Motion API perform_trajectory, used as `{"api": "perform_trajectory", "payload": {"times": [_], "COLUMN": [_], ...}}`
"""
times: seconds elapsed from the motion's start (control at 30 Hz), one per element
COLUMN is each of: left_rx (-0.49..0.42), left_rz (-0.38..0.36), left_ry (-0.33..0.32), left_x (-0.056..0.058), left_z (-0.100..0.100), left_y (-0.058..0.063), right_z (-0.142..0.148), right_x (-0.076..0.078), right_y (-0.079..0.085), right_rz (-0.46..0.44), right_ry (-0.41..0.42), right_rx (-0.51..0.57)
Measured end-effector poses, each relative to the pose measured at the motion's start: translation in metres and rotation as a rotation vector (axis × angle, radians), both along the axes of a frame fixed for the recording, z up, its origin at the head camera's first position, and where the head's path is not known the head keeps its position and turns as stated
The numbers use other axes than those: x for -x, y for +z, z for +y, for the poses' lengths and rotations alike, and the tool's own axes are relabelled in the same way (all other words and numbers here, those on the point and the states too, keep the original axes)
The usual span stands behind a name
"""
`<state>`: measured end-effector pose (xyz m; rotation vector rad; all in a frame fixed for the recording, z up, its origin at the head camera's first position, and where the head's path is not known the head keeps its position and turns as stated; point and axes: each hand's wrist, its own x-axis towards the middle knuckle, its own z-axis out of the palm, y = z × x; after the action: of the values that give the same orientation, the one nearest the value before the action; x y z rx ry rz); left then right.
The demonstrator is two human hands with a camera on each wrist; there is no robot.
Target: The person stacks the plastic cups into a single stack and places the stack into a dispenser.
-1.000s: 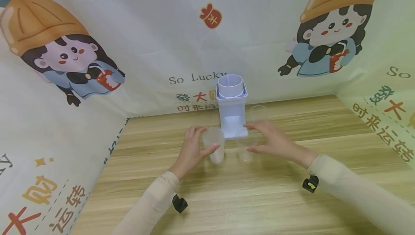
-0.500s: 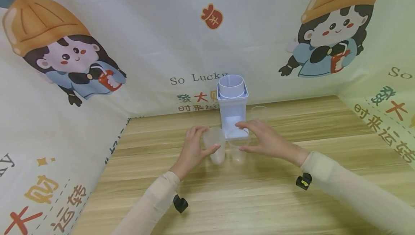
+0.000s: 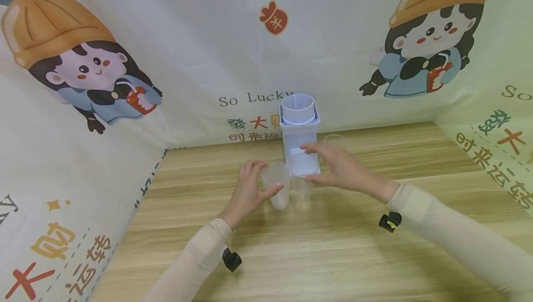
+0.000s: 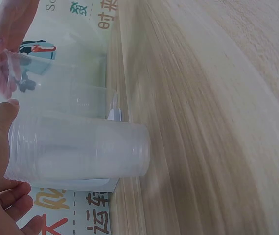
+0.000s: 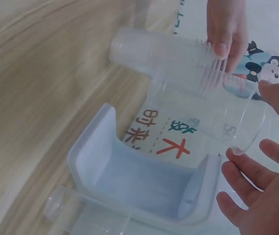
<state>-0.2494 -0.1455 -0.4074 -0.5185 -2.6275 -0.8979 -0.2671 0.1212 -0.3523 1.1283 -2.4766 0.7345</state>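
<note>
My left hand (image 3: 250,191) grips a stack of nested translucent plastic cups (image 4: 81,147) round its rims, thumb on the near side. The stack stands upright on the table, several rims showing (image 5: 213,66). My right hand (image 3: 343,168) holds a single clear plastic cup (image 5: 203,105) by its rim, between thumb and fingers. This cup is just right of the stack, seemingly raised a little above the table. Right behind both is a pale lavender plastic holder (image 3: 300,131) with a round tube in its top and an open front.
Another clear cup (image 5: 81,210) stands right of the holder, partly hidden by my right hand in the head view. The wood-grain table (image 3: 283,255) is bounded by printed cloth walls (image 3: 200,29) at the back and sides.
My right hand has moved left with the clear cup, bringing it close beside the stack, then slightly farther back toward the holder. My left hand and the stack have hardly moved.
</note>
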Motion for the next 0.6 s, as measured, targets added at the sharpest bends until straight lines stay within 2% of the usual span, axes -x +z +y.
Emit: {"api": "perform_trajectory", "payload": {"times": [0.23,0.6], "left_rx": [0.004,0.003], "left_rz": [0.008,-0.032], "left_ry": [-0.01,0.002], "left_x": [0.001,0.001], "left_z": [0.0,-0.001], "left_y": [0.0,0.001], "right_z": [0.001,0.004], "right_x": [0.003,0.0], "right_y": [0.017,0.042], "right_rz": [0.012,-0.06], "right_ry": [-0.003,0.004], "right_rx": [-0.002,0.004]}}
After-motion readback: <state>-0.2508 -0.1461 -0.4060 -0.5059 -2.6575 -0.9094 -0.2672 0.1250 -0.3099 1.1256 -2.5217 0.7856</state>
